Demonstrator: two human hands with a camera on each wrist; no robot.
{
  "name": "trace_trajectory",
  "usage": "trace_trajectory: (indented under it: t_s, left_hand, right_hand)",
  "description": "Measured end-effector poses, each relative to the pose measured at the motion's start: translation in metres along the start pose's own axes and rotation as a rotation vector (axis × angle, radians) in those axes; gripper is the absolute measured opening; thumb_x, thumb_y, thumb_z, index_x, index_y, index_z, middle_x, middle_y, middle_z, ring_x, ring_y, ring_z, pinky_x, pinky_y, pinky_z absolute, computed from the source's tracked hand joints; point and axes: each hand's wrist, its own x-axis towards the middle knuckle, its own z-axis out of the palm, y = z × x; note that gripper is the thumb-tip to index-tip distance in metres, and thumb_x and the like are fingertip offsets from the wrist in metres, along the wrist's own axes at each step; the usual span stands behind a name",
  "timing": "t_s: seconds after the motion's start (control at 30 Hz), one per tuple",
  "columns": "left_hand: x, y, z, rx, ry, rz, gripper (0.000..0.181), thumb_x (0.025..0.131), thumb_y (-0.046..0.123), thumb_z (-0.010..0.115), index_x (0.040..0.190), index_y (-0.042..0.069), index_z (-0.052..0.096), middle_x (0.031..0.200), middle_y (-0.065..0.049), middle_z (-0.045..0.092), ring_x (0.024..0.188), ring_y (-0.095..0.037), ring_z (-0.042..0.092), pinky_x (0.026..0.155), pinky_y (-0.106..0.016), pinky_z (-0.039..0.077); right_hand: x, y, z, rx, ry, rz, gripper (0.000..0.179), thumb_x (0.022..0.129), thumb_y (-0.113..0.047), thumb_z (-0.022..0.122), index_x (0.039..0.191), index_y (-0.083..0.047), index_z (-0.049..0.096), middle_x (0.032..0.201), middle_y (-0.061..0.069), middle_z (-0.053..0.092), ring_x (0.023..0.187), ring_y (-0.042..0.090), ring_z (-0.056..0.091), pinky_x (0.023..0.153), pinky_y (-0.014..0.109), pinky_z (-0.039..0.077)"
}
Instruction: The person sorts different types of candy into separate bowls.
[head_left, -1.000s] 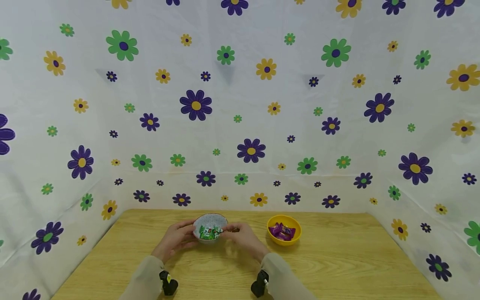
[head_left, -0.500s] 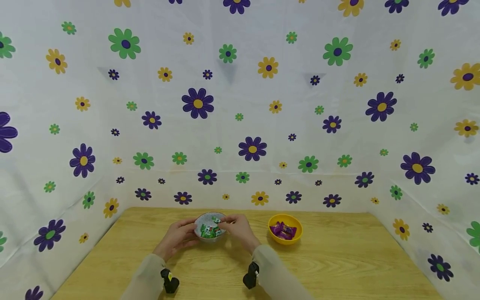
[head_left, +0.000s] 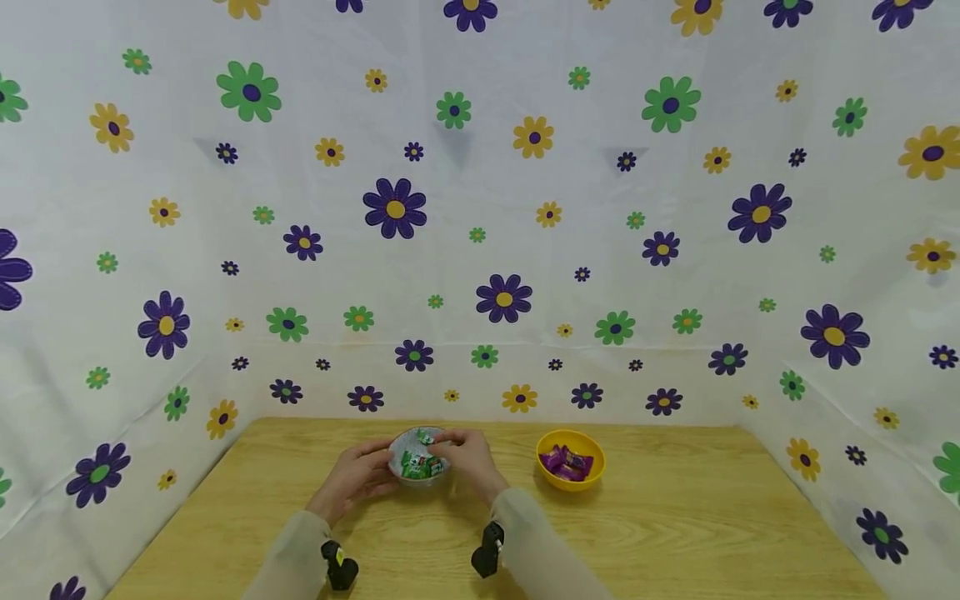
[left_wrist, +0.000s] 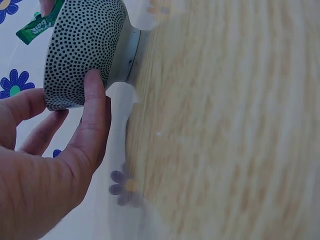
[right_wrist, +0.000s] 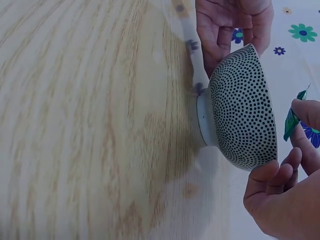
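Observation:
A footed bowl with dark dots outside point(right_wrist: 242, 112) and a pale inside point(head_left: 402, 443) stands at the table's back, left of the middle. Several green-wrapped candies point(head_left: 417, 466) lie in it. My left hand point(head_left: 352, 482) grips its left side, thumb at the rim and fingers against the wall point(left_wrist: 55, 165). Above the bowl's opening, the thumb and forefinger of my right hand point(head_left: 474, 462) pinch one green-wrapped candy point(right_wrist: 291, 123). In the right wrist view, other fingertips of that hand touch or nearly touch the rim; I cannot tell which.
To the right, a yellow bowl point(head_left: 570, 485) holds several purple-wrapped candies point(head_left: 566, 461). The wooden table point(head_left: 675, 533) has flower-printed white sheets point(head_left: 585, 192) at its back and sides.
My right hand has lifted a green-wrapped candy from the bowl's right side and shifted slightly left and up over the opening. The left hand keeps its grip on the bowl.

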Motion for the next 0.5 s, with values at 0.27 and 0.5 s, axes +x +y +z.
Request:
trace_trajectory:
  t_s: [0.27,0.5]
  left_hand:
    - [-0.0003,0.0006,0.0017,0.009,-0.016,0.005,0.045,0.102,0.019,0.052,0.143,0.002,0.047,0.124,-0.023,0.061,0.091,-0.021,0.066,0.087,-0.045,0.057]
    - [-0.0013,0.0017,0.0015,0.011,-0.02,0.008,0.045,0.102,0.017,0.052,0.143,0.001,0.047,0.125,-0.024,0.06,0.091,-0.021,0.067,0.088,-0.046,0.056]
  right_hand:
    - [-0.0004,-0.0004,0.0013,0.027,0.035,0.018,0.021,0.083,-0.014,0.076,0.101,-0.003,0.074,0.098,0.005,0.059,0.085,0.016,0.043,0.066,0.025,0.037]
    - [0.0009,0.0024,0.0006,0.08,0.014,0.01,0.029,0.086,-0.014,0.074,0.112,-0.002,0.072,0.085,0.002,0.049,0.078,0.015,0.04,0.063,0.026,0.033]
